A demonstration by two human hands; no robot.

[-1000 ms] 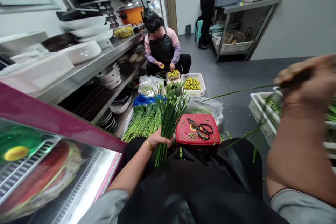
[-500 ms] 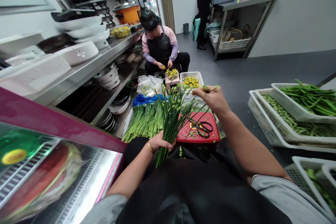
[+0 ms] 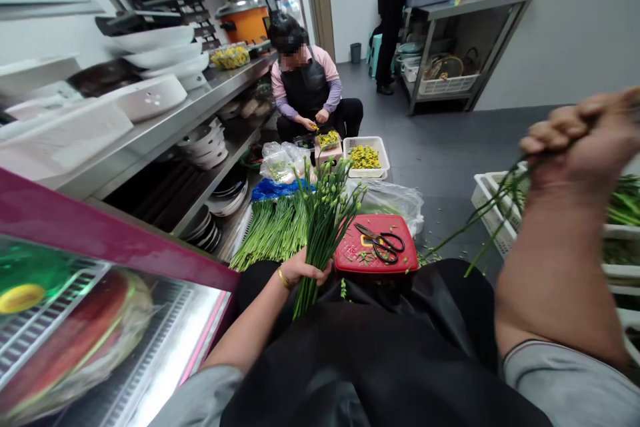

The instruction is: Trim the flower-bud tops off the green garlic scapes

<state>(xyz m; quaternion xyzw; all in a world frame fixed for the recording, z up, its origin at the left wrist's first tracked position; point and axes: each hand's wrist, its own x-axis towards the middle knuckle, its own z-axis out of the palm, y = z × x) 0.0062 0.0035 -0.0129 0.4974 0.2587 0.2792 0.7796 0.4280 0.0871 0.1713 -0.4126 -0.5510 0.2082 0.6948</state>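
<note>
My left hand is closed round the lower stems of a bunch of flowering chives, held upright with the pale buds at the top. Out at the far right, my raised right hand is closed on a few long chive stems, whose cut ends trail down to the left. Between my knees sits a red box lid strewn with green scraps. Black-handled scissors lie on it with their blades a little apart. More flowering chives lie in a row left of the bunch, partly under blue plastic.
Opposite sits a co-worker handling yellow flowers beside a white basket of them. A steel shelf with dishes runs along the left. Baskets of green beans stand at right. Another person stands at the back.
My right hand has swung from above the bunch out to the far right, drawing a few stems away. My left hand and its bunch stay almost in place.
</note>
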